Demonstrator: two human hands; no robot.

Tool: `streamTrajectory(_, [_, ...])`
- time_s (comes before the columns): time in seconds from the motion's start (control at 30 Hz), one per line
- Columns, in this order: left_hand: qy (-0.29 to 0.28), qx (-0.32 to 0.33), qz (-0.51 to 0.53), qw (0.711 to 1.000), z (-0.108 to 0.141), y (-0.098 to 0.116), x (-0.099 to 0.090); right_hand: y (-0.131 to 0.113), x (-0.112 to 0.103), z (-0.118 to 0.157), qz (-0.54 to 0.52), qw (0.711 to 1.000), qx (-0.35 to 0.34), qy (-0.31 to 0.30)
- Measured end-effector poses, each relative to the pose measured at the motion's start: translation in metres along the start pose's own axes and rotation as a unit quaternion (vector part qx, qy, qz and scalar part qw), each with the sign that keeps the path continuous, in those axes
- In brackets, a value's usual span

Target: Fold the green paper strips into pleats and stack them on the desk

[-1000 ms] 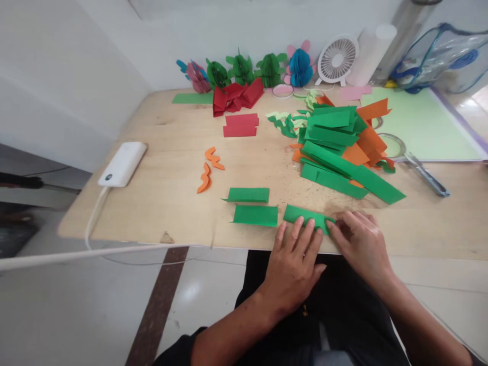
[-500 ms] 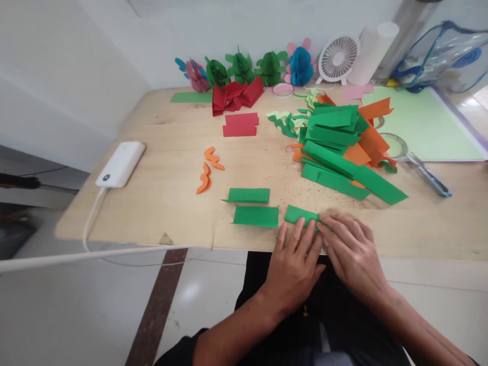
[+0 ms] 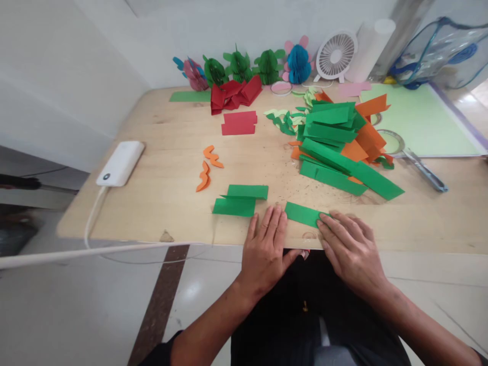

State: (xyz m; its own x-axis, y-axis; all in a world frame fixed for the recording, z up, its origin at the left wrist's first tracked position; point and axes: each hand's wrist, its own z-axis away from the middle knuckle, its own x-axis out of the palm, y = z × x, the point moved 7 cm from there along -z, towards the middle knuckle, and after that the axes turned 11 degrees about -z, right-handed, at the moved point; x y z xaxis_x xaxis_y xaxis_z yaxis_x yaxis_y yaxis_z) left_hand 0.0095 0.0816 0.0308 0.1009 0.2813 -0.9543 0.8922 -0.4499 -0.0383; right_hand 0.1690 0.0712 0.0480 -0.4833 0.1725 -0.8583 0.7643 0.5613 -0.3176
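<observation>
A green folded paper strip (image 3: 304,214) lies near the front edge of the table. My right hand (image 3: 353,244) rests on its right end, fingers stretched out and covering that tip. My left hand (image 3: 265,249) lies flat on the table left of the strip, its fingers extended and holding nothing. Its fingertips are close to a second green folded paper (image 3: 234,206), which overlaps a third green paper (image 3: 249,191) behind it. Two wavy orange paper cutouts (image 3: 205,178) sit farther left.
A pile of green and orange paper strips (image 3: 335,132) spreads at the right. Red paper pieces (image 3: 239,123) and honeycomb paper figures (image 3: 269,67) stand toward the wall, near a white fan (image 3: 336,55). A white power bank (image 3: 120,163) with a cable lies left.
My left hand has moved left off the strip near my right hand. The nearer of the two green papers on the left has shifted left and back, now overlapping the other.
</observation>
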Motion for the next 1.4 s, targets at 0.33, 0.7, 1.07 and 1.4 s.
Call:
streamTrajectory(0.33, [0.007,-0.002,-0.031,0.999,0.002,0.001,0.005,-0.033,0.03,-0.04,0.006,0.997,-0.014,-0.081])
streamTrajectory(0.7, [-0.015,-0.011,-0.021,1.0,0.003,0.0,0.006,0.007,-0.017,0.029,0.073,0.995,-0.032,-0.055])
streamTrajectory(1.07, [-0.006,-0.033,0.019,0.999,0.003,-0.003,0.001,0.02,-0.028,-0.038,0.074,0.996,0.041,0.043])
streamTrajectory(1.4, [0.159,-0.056,0.059,0.984,-0.012,-0.056,-0.05,0.014,0.005,-0.077,0.024,0.998,-0.022,-0.046])
